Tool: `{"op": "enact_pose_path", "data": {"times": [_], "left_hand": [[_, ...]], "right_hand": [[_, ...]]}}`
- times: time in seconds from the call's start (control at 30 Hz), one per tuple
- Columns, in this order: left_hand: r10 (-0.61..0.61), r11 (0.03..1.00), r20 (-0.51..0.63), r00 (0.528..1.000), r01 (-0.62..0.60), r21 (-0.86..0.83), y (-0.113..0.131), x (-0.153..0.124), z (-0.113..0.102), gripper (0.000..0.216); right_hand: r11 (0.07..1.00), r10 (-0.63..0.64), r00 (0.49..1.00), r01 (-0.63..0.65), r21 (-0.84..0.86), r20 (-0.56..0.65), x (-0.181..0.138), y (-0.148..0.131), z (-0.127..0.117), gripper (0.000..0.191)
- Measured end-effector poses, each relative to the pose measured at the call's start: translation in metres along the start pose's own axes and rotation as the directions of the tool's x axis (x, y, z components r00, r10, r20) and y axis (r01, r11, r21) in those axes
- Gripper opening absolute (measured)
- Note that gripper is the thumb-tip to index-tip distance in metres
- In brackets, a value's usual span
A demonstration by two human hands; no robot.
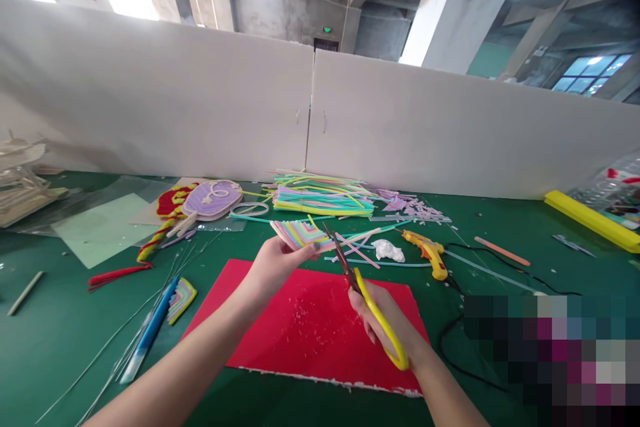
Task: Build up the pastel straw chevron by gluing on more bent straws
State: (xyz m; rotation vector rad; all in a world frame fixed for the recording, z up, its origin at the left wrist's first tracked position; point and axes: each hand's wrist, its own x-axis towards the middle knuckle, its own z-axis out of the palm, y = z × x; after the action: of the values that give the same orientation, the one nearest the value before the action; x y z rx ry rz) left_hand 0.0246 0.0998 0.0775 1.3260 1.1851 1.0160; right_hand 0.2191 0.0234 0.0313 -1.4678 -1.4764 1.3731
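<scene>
My left hand [277,263] is closed on a flat striped pastel piece [300,234] made of glued straws, held above the red mat [305,340]. My right hand [387,320] grips yellow-handled scissors [367,297]. Their blades point up and left and touch the right edge of the striped piece, where straw ends stick out. Both hands hover over the far half of the mat, which is sprinkled with small white scraps.
A pile of coloured straws [320,197] lies behind the hands. A yellow glue gun [427,250] with a black cord lies to the right, with crumpled white paper [389,251] beside it. Woven craft pieces [210,200] and a blue tool [150,330] lie to the left. White boards [310,113] wall the far edge.
</scene>
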Motion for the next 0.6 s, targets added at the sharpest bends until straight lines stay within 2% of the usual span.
{"op": "enact_pose_path", "data": {"times": [0.17, 0.6], "left_hand": [[-0.014, 1.0, 0.011, 1.0, 0.014, -0.006, 0.0021, 0.0002, -0.0004, 0.024], [-0.04, 0.999, 0.02, 0.999, 0.04, -0.037, 0.0004, 0.0016, 0.0004, 0.022]], "right_hand": [[1.0, -0.006, 1.0, 0.006, -0.013, -0.012, 0.0005, 0.001, -0.0008, 0.043], [0.997, 0.079, 0.996, -0.078, 0.025, -0.049, -0.0007, 0.0003, 0.0027, 0.043]]}}
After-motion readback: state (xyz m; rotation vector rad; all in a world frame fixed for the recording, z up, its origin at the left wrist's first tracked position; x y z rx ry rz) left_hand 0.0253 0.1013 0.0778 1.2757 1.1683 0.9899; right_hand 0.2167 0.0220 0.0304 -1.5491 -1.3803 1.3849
